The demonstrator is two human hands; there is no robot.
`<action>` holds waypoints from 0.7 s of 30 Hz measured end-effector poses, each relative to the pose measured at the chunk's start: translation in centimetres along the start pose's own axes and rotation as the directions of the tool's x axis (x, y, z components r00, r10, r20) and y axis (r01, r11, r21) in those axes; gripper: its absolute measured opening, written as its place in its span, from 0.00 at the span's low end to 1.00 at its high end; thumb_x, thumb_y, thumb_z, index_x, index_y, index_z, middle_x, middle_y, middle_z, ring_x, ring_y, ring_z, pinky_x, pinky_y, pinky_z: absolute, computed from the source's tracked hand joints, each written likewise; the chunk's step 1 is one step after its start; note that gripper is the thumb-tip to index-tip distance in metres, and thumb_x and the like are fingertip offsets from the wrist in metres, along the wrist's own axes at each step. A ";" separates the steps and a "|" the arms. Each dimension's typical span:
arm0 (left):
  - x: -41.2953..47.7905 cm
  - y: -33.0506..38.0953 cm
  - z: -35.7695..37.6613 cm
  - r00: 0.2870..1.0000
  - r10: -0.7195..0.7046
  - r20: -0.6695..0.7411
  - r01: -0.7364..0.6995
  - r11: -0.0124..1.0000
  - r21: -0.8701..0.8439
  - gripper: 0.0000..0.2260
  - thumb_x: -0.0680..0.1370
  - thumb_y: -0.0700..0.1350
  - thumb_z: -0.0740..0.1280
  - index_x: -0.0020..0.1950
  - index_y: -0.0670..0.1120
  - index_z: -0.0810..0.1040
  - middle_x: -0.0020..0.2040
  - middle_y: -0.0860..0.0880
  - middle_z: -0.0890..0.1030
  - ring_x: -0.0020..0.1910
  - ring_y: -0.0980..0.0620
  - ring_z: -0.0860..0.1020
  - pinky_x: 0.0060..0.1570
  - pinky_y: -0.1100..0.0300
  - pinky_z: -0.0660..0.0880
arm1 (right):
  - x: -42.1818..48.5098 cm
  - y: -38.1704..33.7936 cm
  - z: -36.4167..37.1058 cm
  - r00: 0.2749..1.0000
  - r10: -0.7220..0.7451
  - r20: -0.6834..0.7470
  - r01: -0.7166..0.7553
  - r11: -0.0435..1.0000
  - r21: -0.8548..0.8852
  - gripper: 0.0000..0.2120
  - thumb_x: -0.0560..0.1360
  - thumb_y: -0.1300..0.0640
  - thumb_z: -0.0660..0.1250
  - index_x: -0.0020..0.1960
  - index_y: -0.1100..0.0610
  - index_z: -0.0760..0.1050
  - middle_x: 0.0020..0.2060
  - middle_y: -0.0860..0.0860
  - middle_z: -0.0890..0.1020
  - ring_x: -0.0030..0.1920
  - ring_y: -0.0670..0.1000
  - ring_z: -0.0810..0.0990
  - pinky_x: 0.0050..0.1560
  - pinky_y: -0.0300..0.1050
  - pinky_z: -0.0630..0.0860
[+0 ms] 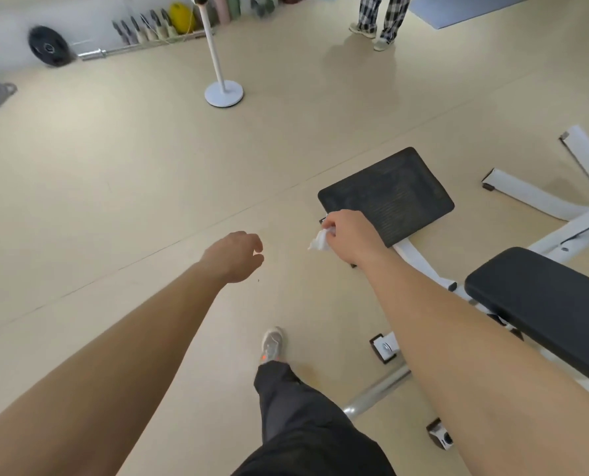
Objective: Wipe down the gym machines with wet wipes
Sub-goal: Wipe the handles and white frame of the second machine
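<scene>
White and crumpled, the wet wipe (320, 239) is sitting in the right hand (346, 235), whose fingers are curling round it at the near corner of the black ribbed plate (385, 194); I am judging that the wiping is starting there. The left hand (236, 255) is hanging loose over the floor (148, 183), holding nothing, probably for balance. The bench pad (543, 304) is lying to the right.

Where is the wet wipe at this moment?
In the head view, right of centre, the crumpled wet wipe is gripped in the right hand, beside the near-left corner of the black textured plate.
</scene>
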State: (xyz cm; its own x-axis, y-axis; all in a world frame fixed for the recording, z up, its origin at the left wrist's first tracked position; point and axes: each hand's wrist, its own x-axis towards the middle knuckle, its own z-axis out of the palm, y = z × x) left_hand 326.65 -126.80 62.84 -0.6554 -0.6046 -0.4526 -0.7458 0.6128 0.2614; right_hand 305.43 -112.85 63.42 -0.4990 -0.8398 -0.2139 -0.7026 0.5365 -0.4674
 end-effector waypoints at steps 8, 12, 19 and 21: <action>19.1 -2.4 -10.3 0.998 0.042 0.052 -0.042 0.999 0.005 0.13 0.81 0.52 0.62 0.65 0.52 0.76 0.62 0.50 0.77 0.60 0.48 0.77 0.60 0.47 0.75 | 18.3 -1.3 -4.1 0.996 0.081 -0.037 -0.079 0.995 0.059 0.14 0.80 0.61 0.61 0.63 0.55 0.78 0.59 0.50 0.80 0.57 0.51 0.78 0.56 0.49 0.78; 27.8 -2.3 -14.5 0.995 0.070 0.075 -0.069 0.998 -0.006 0.13 0.81 0.51 0.62 0.64 0.52 0.77 0.63 0.50 0.77 0.60 0.48 0.77 0.60 0.47 0.75 | 26.2 -0.4 -6.5 0.991 0.126 -0.048 -0.123 0.990 0.065 0.14 0.80 0.61 0.61 0.64 0.55 0.78 0.61 0.50 0.80 0.60 0.52 0.78 0.58 0.48 0.77; 46.0 0.6 -21.2 0.975 0.185 0.126 -0.191 0.981 0.038 0.13 0.81 0.50 0.62 0.64 0.51 0.77 0.63 0.50 0.78 0.60 0.48 0.76 0.61 0.48 0.75 | 40.4 3.7 -10.8 0.963 0.250 -0.106 -0.240 0.966 0.093 0.14 0.81 0.61 0.61 0.65 0.56 0.77 0.61 0.51 0.80 0.59 0.52 0.79 0.60 0.47 0.78; 52.7 2.5 -23.7 0.960 0.235 0.153 -0.247 0.967 0.064 0.13 0.81 0.51 0.62 0.64 0.51 0.77 0.63 0.50 0.78 0.59 0.48 0.77 0.60 0.48 0.75 | 45.1 5.5 -12.6 0.942 0.308 -0.132 -0.294 0.949 0.117 0.14 0.81 0.61 0.61 0.64 0.56 0.78 0.61 0.52 0.80 0.59 0.52 0.79 0.59 0.48 0.78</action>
State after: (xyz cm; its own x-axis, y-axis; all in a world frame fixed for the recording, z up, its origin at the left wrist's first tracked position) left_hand 287.45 -169.18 59.86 -0.7859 -0.3584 -0.5039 -0.5518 0.7743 0.3098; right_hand 272.61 -146.73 62.00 -0.7536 -0.6148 -0.2327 -0.4605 0.7463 -0.4805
